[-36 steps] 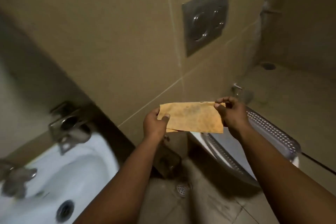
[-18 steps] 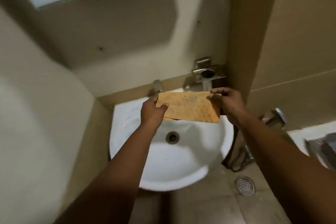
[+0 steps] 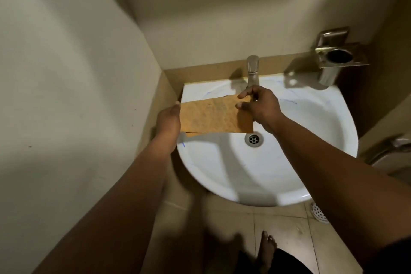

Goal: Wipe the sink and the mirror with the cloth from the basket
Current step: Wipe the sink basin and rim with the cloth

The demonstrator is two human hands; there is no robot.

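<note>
An orange cloth (image 3: 213, 115), folded into a flat rectangle, is stretched between both hands over the back left part of the white sink (image 3: 311, 140). My left hand (image 3: 168, 121) holds its left edge, fingers hidden behind the cloth. My right hand (image 3: 259, 104) pinches its upper right corner between thumb and fingers. The drain (image 3: 254, 139) shows just below the cloth's right corner. The mirror is out of view.
A chrome tap (image 3: 252, 71) stands at the back of the sink. A metal holder (image 3: 338, 58) is fixed to the wall at the right. A wall (image 3: 66, 73) runs close along the left. A floor drain (image 3: 319, 212) and a bare foot (image 3: 266, 249) are below.
My view has swung from the toilet side to the sink and tilted down, so the mirror's edge has left the frame. Both hands have carried the cloth over the basin.
</note>
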